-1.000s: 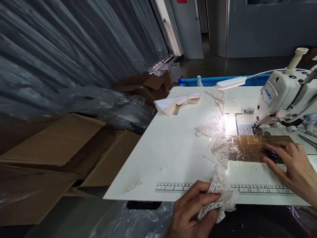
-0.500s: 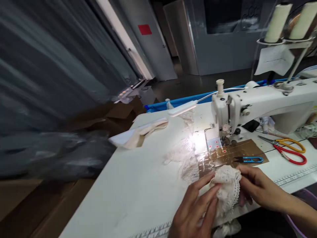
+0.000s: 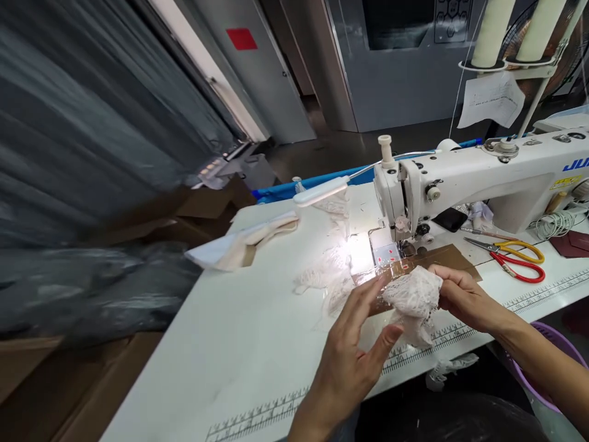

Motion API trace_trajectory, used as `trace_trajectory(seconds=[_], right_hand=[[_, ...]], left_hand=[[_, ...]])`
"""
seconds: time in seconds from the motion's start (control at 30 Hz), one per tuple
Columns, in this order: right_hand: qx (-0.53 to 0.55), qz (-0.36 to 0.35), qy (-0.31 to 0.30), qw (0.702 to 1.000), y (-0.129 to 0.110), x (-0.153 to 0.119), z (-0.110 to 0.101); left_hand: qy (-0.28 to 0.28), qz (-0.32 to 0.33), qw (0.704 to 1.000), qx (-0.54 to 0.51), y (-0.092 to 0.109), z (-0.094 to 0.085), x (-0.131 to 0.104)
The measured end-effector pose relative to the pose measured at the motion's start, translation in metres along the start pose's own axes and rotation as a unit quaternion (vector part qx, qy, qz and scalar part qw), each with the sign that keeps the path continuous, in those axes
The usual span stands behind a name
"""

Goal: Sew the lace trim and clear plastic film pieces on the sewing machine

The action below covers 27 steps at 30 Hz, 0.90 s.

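A crumpled piece of white lace fabric [image 3: 416, 298] is held up just in front of the sewing machine [image 3: 460, 175]. My right hand [image 3: 462, 298] pinches its right side between thumb and fingers. On the other side, my left hand [image 3: 356, 350] is open, thumb and fingers spread apart beside the lace. Under the lace lies a brown board [image 3: 453, 261] taped in front of the needle area. More white lace [image 3: 322, 279] rests on the table to the left of the machine's foot, lit by the lamp [image 3: 322, 191].
Scissors with red and yellow handles [image 3: 518, 261] lie right of the board. A folded cream cloth [image 3: 246, 242] is at the table's left edge, beside cardboard boxes [image 3: 207, 205]. A purple-rimmed bin [image 3: 559, 334] stands below at right. Printed rulers [image 3: 257, 411] line the front edge.
My left hand has let go of the lace and spread its fingers. The lace has moved up toward the machine in my right hand, and the blue thread snips are now hidden.
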State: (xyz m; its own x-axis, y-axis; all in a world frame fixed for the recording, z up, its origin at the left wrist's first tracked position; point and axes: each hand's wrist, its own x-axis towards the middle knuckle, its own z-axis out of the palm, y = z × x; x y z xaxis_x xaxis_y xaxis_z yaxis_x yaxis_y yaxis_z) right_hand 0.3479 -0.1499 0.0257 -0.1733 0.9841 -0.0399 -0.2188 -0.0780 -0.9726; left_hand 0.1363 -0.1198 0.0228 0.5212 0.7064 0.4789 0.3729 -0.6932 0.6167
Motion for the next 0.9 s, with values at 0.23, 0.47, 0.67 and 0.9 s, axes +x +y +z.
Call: trace_trajectory(seconds=[0.23, 0.47, 0.67, 0.9], right_hand=[[-0.08, 0.024, -0.043, 0.996, 0.004, -0.038, 0.006], [0.145, 0.105, 0.067, 0.982, 0.036, -0.116, -0.002], [0.11, 0.116, 0.102, 0.982, 0.062, -0.162, -0.017], [-0.186, 0.089, 0.036, 0.978, 0.062, -0.163, -0.034]], left_hand=[[-0.021, -0.059, 0.982, -0.18, 0.019, 0.034, -0.023], [-0.063, -0.136, 0.897, -0.415, 0.044, 0.08, -0.046], [-0.191, -0.209, 0.815, -0.506, 0.049, 0.116, -0.075], [-0.129, -0.216, 0.822, -0.51, 0.032, 0.134, -0.102]])
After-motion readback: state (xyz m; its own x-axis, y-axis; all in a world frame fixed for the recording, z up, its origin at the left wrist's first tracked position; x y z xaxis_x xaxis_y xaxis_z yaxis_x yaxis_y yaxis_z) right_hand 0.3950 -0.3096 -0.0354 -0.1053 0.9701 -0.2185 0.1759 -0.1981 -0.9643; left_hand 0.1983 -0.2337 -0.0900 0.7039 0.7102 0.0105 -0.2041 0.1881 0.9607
